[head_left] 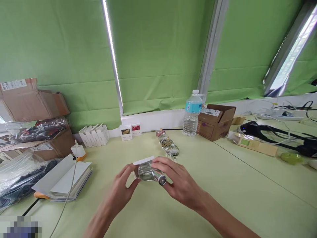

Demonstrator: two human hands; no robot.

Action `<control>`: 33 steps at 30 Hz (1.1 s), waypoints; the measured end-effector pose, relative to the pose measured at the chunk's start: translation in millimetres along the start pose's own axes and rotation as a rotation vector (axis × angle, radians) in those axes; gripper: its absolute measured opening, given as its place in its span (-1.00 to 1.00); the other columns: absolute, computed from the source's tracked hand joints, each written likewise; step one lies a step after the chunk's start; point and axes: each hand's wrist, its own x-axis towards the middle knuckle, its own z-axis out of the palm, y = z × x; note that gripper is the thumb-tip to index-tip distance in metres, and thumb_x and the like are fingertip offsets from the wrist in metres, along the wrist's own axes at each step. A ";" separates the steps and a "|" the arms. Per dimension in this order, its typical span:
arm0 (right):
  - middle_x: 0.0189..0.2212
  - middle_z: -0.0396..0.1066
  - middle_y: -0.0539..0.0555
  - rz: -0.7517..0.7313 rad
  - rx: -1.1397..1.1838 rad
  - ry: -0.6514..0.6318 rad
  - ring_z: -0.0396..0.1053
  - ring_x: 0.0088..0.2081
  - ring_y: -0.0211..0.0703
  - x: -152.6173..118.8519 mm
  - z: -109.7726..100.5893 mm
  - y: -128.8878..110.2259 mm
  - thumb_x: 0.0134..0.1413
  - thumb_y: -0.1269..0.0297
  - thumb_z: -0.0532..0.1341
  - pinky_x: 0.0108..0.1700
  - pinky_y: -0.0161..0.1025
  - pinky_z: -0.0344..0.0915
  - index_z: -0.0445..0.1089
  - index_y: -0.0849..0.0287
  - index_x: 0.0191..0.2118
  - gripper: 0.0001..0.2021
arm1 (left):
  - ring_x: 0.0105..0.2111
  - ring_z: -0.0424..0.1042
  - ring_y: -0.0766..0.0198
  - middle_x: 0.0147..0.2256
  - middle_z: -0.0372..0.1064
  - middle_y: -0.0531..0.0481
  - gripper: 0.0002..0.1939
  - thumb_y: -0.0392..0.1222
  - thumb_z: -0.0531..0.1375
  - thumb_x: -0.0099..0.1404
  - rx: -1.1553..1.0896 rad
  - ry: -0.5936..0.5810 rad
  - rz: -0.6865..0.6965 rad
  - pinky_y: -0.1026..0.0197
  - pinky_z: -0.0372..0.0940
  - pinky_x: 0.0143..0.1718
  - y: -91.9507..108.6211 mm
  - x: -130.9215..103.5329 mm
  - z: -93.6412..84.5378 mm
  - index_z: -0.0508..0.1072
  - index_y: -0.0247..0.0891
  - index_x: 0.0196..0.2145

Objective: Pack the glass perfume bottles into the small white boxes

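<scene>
Our right hand [182,183] holds clear glass bottle [146,172], silver cap [162,180] tilted toward us; our left hand [123,185] grips white box [143,161] against it. Beyond, on table [210,172], we see water bottle [191,120] beside cardboard box [215,124].

Shows a bare left hand [121,190] and a bare right hand [182,185], both slim in build, with long, slender fingers [164,168] and softly rounded knuckles [182,168]. Has smooth, lightly contoured backs to both, free of visible markings. Narrows at a slim left wrist [111,205] and an equally slim right wrist [200,199], then widens gradually into a bare left forearm [100,218] and a longer visible stretch of bare right forearm [220,215]. Looks slightly blurred around the left wrist. Leaves the fingernails too small to make out clearly.
</scene>
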 end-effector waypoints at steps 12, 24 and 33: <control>-0.06 0.38 0.13 0.091 0.002 -0.162 0.32 -0.04 -0.06 3.3 7.6 -5.0 0.27 0.28 0.10 -0.04 -0.11 0.33 0.26 0.11 0.05 -0.74 | 0.01 0.38 0.25 0.00 0.38 0.06 -0.60 -0.29 0.13 0.30 -0.053 -0.057 -0.013 0.20 0.30 0.00 5.1 -3.4 1.7 0.23 0.02 0.06; -0.13 0.36 0.15 0.121 -0.028 -0.202 0.29 -0.09 -0.04 2.2 11.6 -8.4 0.25 0.16 0.13 -0.06 -0.08 0.29 0.32 0.17 -0.01 -0.72 | 0.02 0.36 0.26 0.03 0.33 0.06 -0.56 -0.33 0.08 0.32 0.008 -0.074 0.026 0.21 0.32 -0.01 3.1 -6.0 7.1 0.20 0.06 0.10; -0.31 0.44 0.07 0.106 -0.066 -0.129 0.30 -0.23 -0.12 -2.2 22.6 -10.2 0.31 0.38 0.02 -0.16 -0.12 0.26 0.38 0.15 -0.09 -0.79 | 0.04 0.35 0.25 0.02 0.34 0.03 -0.53 -0.38 0.07 0.29 0.039 -0.031 0.071 0.20 0.31 0.02 4.9 -7.2 8.2 0.23 0.02 0.10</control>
